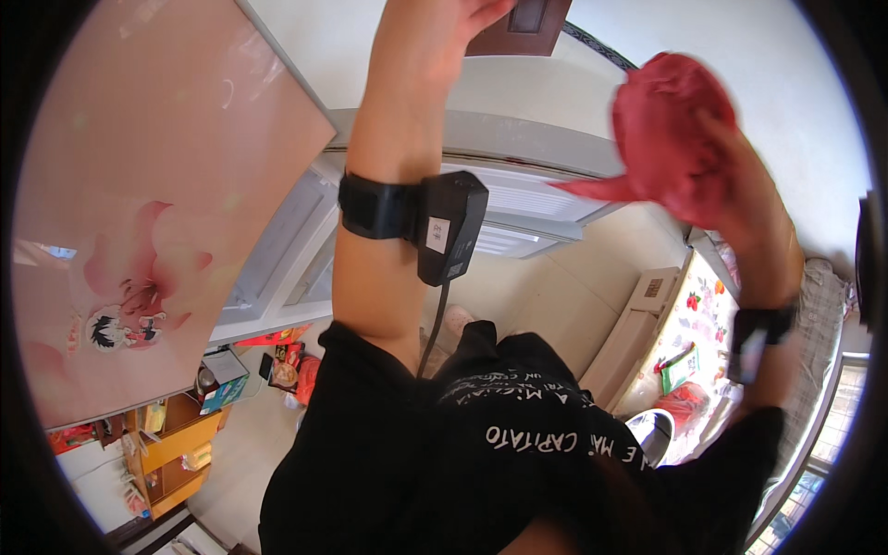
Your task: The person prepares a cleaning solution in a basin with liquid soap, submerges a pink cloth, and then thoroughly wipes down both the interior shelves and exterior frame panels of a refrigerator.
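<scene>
My left hand [482, 12] reaches up to the top edge of the view, where most of it is cut off; whether it touches anything cannot be told. A black strap with a box-shaped device [452, 229] and a cable sits on that forearm. At the upper right, my right hand [718, 156] holds a bunched red cloth [666, 132], blurred, with one corner hanging out to the left. Between and below the arms stands an open refrigerator [513, 163] with white ribbed inner parts. Its glossy pink door panel [166, 173] bears a flower and a cartoon sticker.
To the lower right, a table with a floral cover [694, 305] carries a green packet [680, 369] and a red plastic bag [683, 402]. A wooden shelf unit [177, 444] stands at the lower left, near red packages [288, 368] and a phone [266, 365].
</scene>
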Demonstrator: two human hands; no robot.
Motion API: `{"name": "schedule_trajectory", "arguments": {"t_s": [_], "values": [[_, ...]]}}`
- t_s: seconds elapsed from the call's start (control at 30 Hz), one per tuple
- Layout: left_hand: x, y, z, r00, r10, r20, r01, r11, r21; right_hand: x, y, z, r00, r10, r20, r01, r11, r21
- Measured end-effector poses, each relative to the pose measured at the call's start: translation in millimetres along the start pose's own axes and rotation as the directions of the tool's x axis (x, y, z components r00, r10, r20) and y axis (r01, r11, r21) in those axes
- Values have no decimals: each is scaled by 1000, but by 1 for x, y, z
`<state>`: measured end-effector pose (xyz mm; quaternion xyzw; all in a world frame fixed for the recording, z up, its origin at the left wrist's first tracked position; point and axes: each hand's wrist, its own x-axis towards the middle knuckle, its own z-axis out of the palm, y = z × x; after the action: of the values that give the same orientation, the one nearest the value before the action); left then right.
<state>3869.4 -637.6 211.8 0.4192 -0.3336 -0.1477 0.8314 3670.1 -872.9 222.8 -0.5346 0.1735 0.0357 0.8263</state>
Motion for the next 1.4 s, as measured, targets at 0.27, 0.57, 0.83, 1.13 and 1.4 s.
{"name": "schedule_trajectory", "arguments": {"t_s": [0.27,0.57,0.83,1.13,1.4], "values": [[-41,-82,-30,928,-260,-268,374,638,673,-9,147,-2,712,-414,-567,590,790,165],[-100,-149,-101,992,-122,24,-18,50,999,30,179,-56,493,-661,-566,585,733,-347],[-83,-144,-100,977,-159,140,-110,188,976,109,197,27,588,-665,461,488,-164,-857],[-66,-134,-138,978,-172,114,-107,53,993,140,177,-10,618,-747,246,430,59,-901],[-57,-130,-141,973,-203,112,-116,-11,993,173,168,26,641,-642,421,350,-244,-905]]}}
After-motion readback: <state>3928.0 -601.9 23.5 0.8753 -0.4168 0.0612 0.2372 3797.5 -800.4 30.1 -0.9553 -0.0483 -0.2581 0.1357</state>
